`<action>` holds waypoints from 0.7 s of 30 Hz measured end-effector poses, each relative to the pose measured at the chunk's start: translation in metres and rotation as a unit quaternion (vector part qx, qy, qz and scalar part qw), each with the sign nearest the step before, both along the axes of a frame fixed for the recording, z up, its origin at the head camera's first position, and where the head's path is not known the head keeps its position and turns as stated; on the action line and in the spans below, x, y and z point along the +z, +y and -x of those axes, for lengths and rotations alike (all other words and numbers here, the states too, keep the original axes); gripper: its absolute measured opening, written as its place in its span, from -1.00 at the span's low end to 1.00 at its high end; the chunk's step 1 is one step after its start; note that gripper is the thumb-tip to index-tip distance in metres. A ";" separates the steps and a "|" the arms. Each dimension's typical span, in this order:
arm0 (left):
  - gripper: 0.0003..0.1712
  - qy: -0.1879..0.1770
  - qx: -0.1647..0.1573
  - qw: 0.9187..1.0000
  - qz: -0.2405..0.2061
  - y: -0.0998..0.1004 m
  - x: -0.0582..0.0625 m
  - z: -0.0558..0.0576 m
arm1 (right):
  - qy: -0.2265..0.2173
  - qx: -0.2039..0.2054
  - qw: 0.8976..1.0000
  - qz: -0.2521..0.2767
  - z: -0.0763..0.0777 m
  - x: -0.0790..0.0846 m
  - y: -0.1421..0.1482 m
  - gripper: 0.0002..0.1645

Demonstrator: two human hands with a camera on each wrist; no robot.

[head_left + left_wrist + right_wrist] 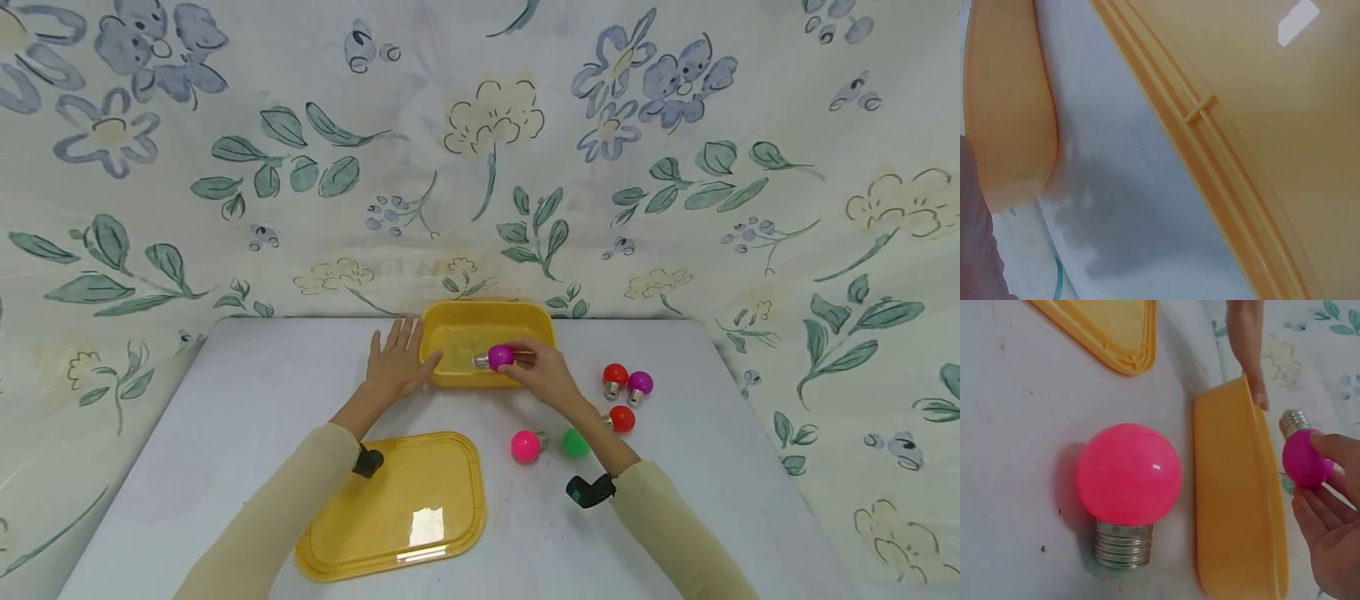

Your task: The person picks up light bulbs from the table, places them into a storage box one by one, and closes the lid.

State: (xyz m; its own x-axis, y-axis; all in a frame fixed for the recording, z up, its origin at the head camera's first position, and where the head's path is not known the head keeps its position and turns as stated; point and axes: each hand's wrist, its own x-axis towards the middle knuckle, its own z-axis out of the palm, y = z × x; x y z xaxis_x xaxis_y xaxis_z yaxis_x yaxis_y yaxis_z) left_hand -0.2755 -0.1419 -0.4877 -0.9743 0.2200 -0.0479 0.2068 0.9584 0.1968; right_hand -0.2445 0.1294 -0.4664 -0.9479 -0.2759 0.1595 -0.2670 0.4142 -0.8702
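Observation:
My right hand [542, 373] holds a purple light bulb [500, 357] by its round globe, thumb on one side and fingers on the other. The bulb's metal screw base points left, over the yellow plastic box [487, 379]. In the right wrist view the same purple bulb [1305, 457] shows above the box rim. At the box's left end is my left hand [396, 362], its fingers spread and straight, the thumb at the rim. Only a blurred edge of that hand [979, 231] shows in the left wrist view, beside the box wall [1010, 106].
A yellow lid [405, 500] lies flat at the front left. Right of it are a pink bulb [525, 447] and a green bulb [576, 442], partly behind my right forearm. Farther right lie two red bulbs [615, 374] and another purple bulb [641, 383]. A floral cloth [480, 167] hangs behind the table.

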 end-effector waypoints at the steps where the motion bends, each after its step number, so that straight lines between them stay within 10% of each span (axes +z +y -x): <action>1: -0.09 -0.001 -0.001 1.000 0.000 0.000 0.000 0.000 | -0.002 -0.001 1.000 -0.003 0.002 -0.001 -0.002 -0.53; 21: -0.09 -0.005 -0.002 1.000 0.010 0.001 0.001 0.000 | -0.069 -0.019 0.997 -0.026 0.029 -0.017 -0.030 -0.57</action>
